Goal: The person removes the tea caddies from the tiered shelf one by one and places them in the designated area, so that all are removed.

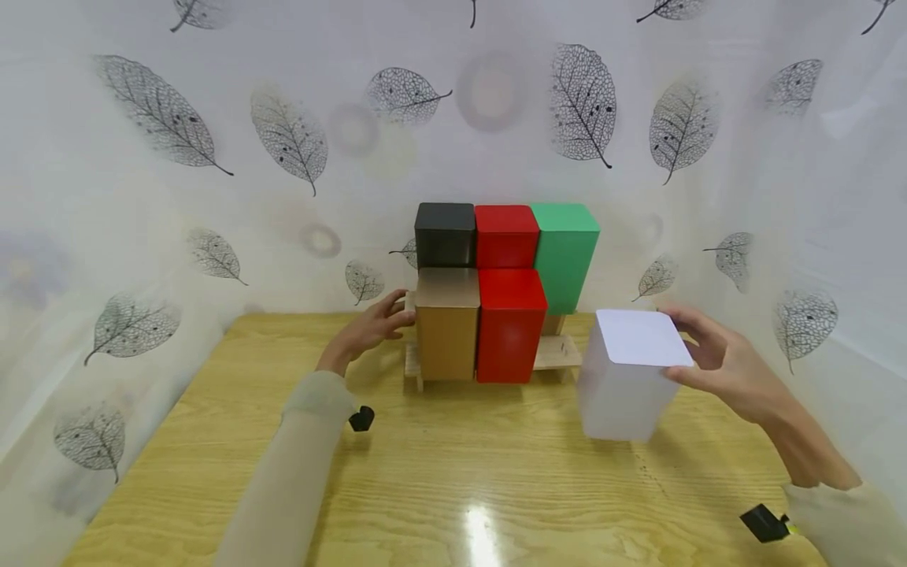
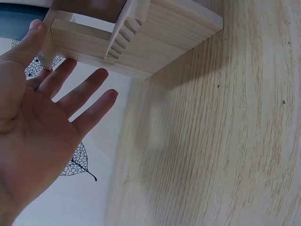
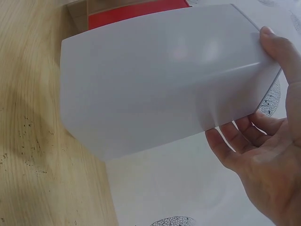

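In the head view my right hand (image 1: 730, 362) grips a plain white box (image 1: 634, 394) near its top, with the thumb on the near side and the fingers on the far side. The right wrist view shows the same white box (image 3: 155, 84) tilted across the picture; whether its base touches the table I cannot tell. My left hand (image 1: 368, 331) is at the left end of a two-tier wooden rack (image 1: 556, 352). In the left wrist view its thumb and forefinger pinch an end post of the rack (image 2: 47, 44), the other fingers spread out.
Black (image 1: 445, 236), red (image 1: 506, 236) and green (image 1: 567, 256) boxes line the rack's upper tier. A brown box (image 1: 448, 331) and a taller red box (image 1: 510, 331) stand in front, lower down. A leaf-patterned curtain (image 1: 482, 142) hangs behind the wooden table (image 1: 425, 472).
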A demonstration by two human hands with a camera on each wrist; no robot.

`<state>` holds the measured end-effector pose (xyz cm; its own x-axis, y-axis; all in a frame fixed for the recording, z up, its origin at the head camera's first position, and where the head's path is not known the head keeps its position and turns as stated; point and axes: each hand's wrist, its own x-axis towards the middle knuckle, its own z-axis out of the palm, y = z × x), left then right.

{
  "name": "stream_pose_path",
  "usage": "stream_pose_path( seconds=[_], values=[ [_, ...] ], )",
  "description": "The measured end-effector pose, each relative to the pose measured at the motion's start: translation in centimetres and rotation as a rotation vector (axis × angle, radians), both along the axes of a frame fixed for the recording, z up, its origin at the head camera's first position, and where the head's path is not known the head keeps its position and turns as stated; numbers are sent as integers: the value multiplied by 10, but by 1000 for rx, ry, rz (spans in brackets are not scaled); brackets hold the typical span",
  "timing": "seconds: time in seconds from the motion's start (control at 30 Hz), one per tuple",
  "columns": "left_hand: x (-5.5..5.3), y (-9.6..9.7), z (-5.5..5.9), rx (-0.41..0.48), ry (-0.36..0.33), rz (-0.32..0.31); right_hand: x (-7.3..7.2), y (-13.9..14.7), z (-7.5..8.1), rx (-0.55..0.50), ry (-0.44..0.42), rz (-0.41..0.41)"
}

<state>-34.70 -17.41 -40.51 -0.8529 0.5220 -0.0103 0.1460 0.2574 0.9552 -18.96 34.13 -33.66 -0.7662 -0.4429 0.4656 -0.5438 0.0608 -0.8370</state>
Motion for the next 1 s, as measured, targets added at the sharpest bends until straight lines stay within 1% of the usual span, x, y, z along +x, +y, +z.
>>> stream_pose_path(
  seconds=[0.17, 0.27, 0.5, 0.6, 0.8, 0.9, 1.0],
  values=[
    [1, 0, -1, -14, 7, 7, 9, 4, -3, -31, -9, 39],
    [1, 0, -2, -28, 30, 8, 14, 5, -7, -42, -21, 53],
    [0, -4, -2, -51, 69, 22, 16, 1, -14, -63, -15, 82],
    [1, -4, -3, -52, 72, 27, 18, -2, -17, -60, -16, 80],
    [1, -4, -4, -43, 65, 27, 23, -9, -23, -17, -58, 59],
    [1, -3, -4, -37, 65, 28, 23, -12, -25, 1, -39, 57],
    [1, -1, -3, -27, 64, 28, 22, -15, -26, 4, 0, 58]
  ],
)
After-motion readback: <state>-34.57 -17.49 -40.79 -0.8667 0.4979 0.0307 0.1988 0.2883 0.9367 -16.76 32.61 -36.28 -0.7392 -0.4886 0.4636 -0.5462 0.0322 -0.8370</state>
